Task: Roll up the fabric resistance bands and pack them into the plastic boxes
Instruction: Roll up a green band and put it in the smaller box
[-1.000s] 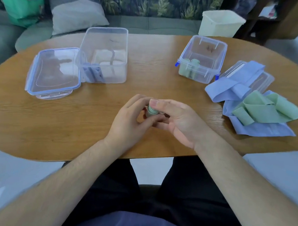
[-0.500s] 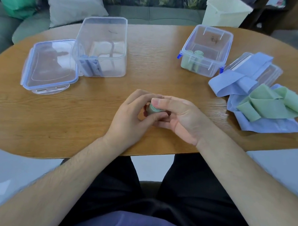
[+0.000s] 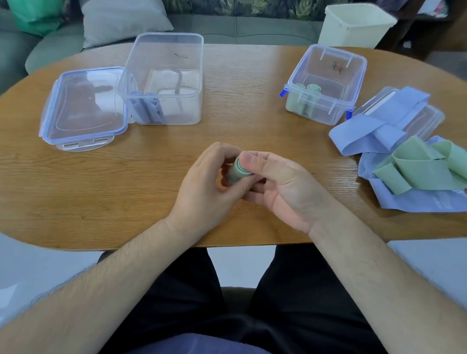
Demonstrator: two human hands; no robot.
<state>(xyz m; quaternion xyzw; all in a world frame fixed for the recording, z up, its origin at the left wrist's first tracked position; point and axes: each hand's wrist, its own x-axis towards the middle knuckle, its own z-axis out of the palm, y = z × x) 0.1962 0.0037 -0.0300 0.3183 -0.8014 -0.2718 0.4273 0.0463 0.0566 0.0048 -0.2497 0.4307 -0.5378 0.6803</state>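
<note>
A rolled green band (image 3: 237, 172) is held between both hands over the middle of the wooden table (image 3: 146, 189). My left hand (image 3: 207, 191) curls round its left side. My right hand (image 3: 282, 189) pinches its end with thumb and fingers. A tall clear box (image 3: 164, 77) at the back left holds rolled blue bands (image 3: 147, 109). A smaller clear box with blue clips (image 3: 325, 81) at the back right holds two rolled green bands (image 3: 308, 90). Loose blue bands (image 3: 373, 129) and loose green bands (image 3: 425, 166) lie in a heap at the right.
A clear lid (image 3: 85, 108) lies left of the tall box. Another lid (image 3: 417, 118) sits under the loose bands. Behind the table stand a cream bin (image 3: 354, 24), a sofa with a grey cushion (image 3: 119, 14) and a green bag (image 3: 36, 5).
Both hands stay on the green roll in the same spot and turn it slightly. The roll's end shows more. The head has shifted a little.
</note>
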